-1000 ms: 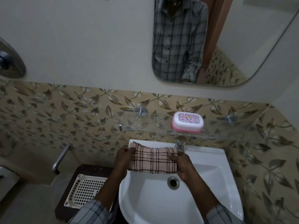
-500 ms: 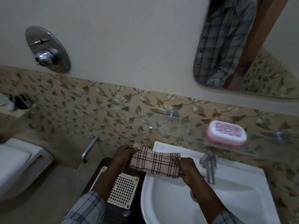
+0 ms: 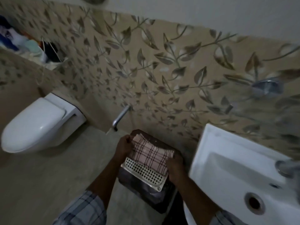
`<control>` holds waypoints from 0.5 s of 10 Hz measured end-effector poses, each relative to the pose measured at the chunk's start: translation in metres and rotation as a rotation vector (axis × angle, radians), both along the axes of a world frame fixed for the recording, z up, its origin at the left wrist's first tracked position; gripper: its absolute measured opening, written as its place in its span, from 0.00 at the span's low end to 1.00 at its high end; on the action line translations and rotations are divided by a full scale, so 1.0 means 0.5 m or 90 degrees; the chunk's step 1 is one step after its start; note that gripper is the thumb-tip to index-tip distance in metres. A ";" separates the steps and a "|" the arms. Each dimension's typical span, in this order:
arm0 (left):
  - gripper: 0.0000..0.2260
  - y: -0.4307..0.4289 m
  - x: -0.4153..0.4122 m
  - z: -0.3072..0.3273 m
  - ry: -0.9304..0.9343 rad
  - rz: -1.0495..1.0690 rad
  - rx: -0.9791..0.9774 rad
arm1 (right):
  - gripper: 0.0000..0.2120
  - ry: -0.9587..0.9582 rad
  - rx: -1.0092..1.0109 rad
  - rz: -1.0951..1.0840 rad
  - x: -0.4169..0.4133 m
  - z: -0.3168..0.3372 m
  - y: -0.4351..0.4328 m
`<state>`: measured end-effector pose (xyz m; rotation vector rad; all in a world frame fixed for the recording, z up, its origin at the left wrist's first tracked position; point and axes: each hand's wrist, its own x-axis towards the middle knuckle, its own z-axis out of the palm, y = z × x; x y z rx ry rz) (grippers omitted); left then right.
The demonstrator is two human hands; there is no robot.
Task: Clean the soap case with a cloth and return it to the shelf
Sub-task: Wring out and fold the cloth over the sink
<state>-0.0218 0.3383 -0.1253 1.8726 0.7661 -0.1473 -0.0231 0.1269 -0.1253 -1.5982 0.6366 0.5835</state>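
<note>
We hold the checked cloth between left hand and right hand, each grip pinching one end, over the perforated tray beside the washbasin. Soft, light and limp, it likely handles best by its edges. The soap case is out of view.

Dim bathroom, beige leaf-patterned tiles under a plain pale wall, white wall-hung toilet at left (lid down), grey floor, chrome spout low on the tiles, white washbasin at right, cluttered ledge upper left — blurred.
</note>
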 end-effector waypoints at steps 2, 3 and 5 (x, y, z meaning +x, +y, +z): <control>0.18 0.027 -0.010 -0.170 0.006 -0.119 0.111 | 0.19 0.052 -0.015 -0.167 0.014 -0.161 0.069; 0.15 0.025 -0.019 -0.218 -0.017 -0.116 0.126 | 0.20 0.124 -0.023 -0.319 0.022 -0.202 0.090; 0.16 0.001 -0.017 -0.281 0.020 -0.070 0.184 | 0.20 0.133 -0.048 -0.252 0.016 -0.285 0.103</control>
